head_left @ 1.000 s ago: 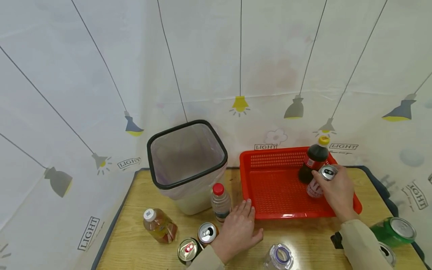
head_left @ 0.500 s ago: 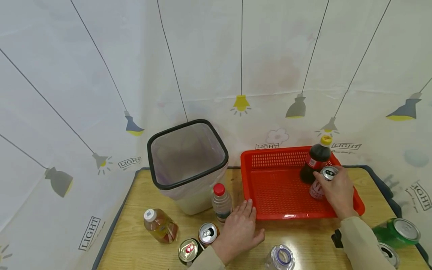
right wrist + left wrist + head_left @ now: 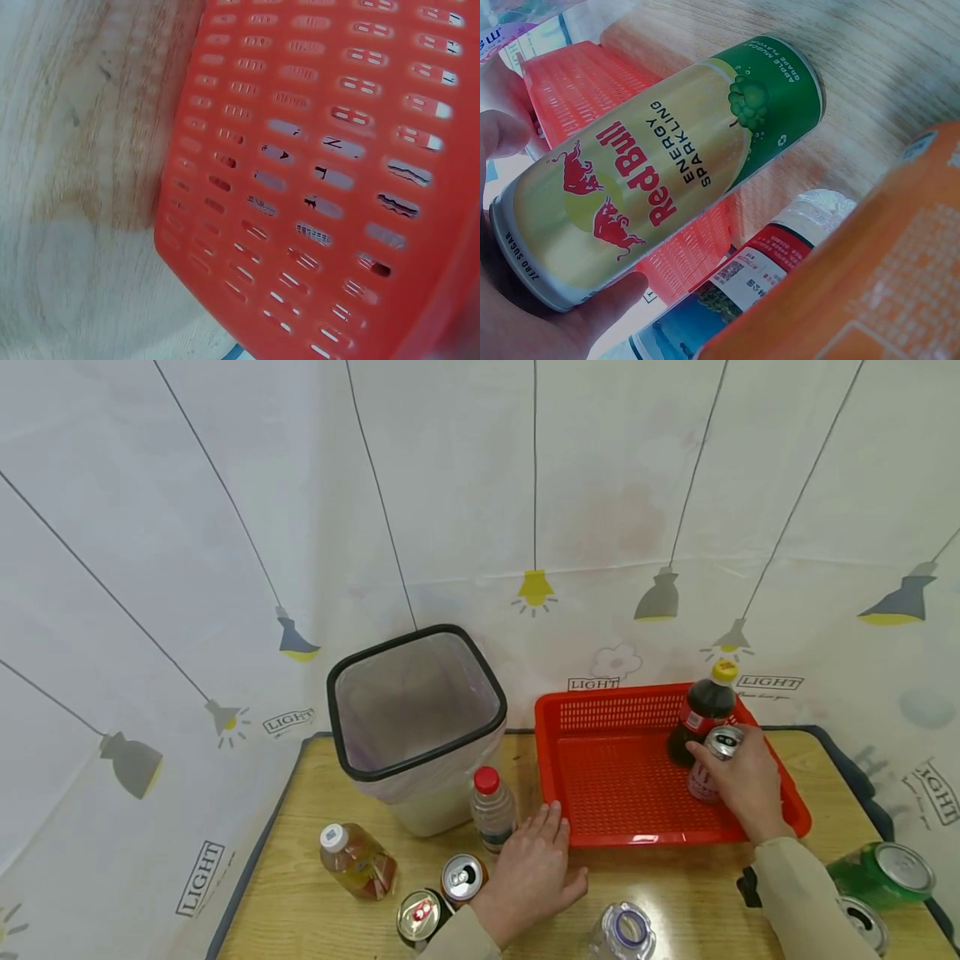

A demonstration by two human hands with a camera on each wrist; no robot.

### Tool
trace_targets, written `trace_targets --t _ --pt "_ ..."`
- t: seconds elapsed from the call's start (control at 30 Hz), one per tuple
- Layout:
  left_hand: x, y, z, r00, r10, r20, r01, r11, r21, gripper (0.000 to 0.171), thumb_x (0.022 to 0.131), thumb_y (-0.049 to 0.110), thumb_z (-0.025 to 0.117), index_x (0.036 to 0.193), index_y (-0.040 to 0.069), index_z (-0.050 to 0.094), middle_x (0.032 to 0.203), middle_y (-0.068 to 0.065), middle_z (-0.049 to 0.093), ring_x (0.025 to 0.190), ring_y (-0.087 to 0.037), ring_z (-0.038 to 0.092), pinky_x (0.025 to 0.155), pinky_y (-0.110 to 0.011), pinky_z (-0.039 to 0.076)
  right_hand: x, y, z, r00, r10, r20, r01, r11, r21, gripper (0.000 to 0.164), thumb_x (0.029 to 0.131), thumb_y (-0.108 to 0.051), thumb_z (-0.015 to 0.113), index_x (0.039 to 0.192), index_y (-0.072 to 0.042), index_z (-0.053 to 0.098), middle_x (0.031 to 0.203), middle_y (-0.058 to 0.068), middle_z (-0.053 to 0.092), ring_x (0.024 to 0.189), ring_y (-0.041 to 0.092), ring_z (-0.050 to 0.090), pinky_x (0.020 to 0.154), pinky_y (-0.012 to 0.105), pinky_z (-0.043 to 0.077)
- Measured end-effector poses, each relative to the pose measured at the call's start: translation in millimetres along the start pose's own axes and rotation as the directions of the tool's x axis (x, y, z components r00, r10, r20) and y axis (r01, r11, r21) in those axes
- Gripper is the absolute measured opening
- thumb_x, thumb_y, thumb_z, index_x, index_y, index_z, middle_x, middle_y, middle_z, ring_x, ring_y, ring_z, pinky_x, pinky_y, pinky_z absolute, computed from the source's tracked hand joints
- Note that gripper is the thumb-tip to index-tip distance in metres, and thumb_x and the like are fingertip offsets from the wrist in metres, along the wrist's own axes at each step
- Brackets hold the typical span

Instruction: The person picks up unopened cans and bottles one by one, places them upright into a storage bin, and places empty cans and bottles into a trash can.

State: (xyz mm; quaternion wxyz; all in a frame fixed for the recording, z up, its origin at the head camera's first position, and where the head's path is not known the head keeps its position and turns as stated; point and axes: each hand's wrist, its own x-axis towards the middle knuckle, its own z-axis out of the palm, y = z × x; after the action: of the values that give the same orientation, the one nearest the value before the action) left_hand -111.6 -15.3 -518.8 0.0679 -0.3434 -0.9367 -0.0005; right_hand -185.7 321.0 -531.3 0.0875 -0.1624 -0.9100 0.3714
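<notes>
In the head view my right hand [image 3: 746, 785] grips a pink-and-white drink can [image 3: 703, 782] with a silver top. That can stands inside the red basket [image 3: 600, 777], close by a cola bottle [image 3: 701, 710] with a yellow cap. My left hand [image 3: 528, 868] lies with straight fingers at the basket's front left corner, fingertips on its edge. A clear bottle [image 3: 493, 814] with a red cap is just left of these fingers. Beside the left wrist stand a Red Bull can [image 3: 656, 176] and an orange can [image 3: 870, 277].
A lined bin [image 3: 416, 760] with a black rim stands at the back left. An amber drink bottle [image 3: 356, 864] is in front of it. Near the front edge is a clear bottle [image 3: 622, 931] without a cap. A green can [image 3: 881, 875] lies right of the right forearm, above another can [image 3: 862, 925].
The top of the pink-and-white can has shifted slightly left in my right hand, towards the cola bottle. My left hand keeps its place at the basket's corner.
</notes>
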Motion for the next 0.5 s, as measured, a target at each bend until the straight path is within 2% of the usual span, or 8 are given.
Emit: trace_targets --t 0.3,0.4,0.5 --pt "1.2 -0.1 -0.1 1.0 -0.005 0.02 0.005 1.0 -0.013 0.065 0.098 0.055 0.059 0.138 0.003 0.066 0.149 -0.016 0.056 0.137 -0.029 0.055 0.107 -0.042 0.05 -7.4 -4.3 -5.2 1.0 0.027 0.006 -0.027 1.0 0.015 0.104 0.096 -0.053 0.069 0.158 0.011 0.014 0.148 0.043 0.035 0.131 0.058 0.043 0.105 0.073 0.037" --pt "1.3 0.0 0.5 1.0 -0.004 0.017 0.004 1.0 -0.015 0.065 0.097 0.054 0.06 0.138 0.004 0.067 0.149 -0.016 0.057 0.137 -0.029 0.056 0.107 -0.042 0.05 -13.0 -8.6 -8.2 1.0 0.009 -0.009 -0.009 1.0 0.01 0.106 0.096 -0.054 0.068 0.16 0.009 0.012 0.152 0.042 0.031 0.134 0.06 0.04 0.105 0.075 0.035" --pt "1.2 0.0 1.0 1.0 -0.004 0.014 0.004 1.0 -0.011 0.065 0.097 0.054 0.06 0.137 0.004 0.067 0.149 -0.016 0.057 0.136 -0.029 0.056 0.107 -0.042 0.05 -20.0 -14.8 -11.8 0.999 -0.027 -0.028 0.027 1.0 0.015 0.105 0.096 -0.053 0.068 0.161 0.007 0.011 0.161 0.04 0.019 0.143 0.06 0.03 0.109 0.076 0.027"
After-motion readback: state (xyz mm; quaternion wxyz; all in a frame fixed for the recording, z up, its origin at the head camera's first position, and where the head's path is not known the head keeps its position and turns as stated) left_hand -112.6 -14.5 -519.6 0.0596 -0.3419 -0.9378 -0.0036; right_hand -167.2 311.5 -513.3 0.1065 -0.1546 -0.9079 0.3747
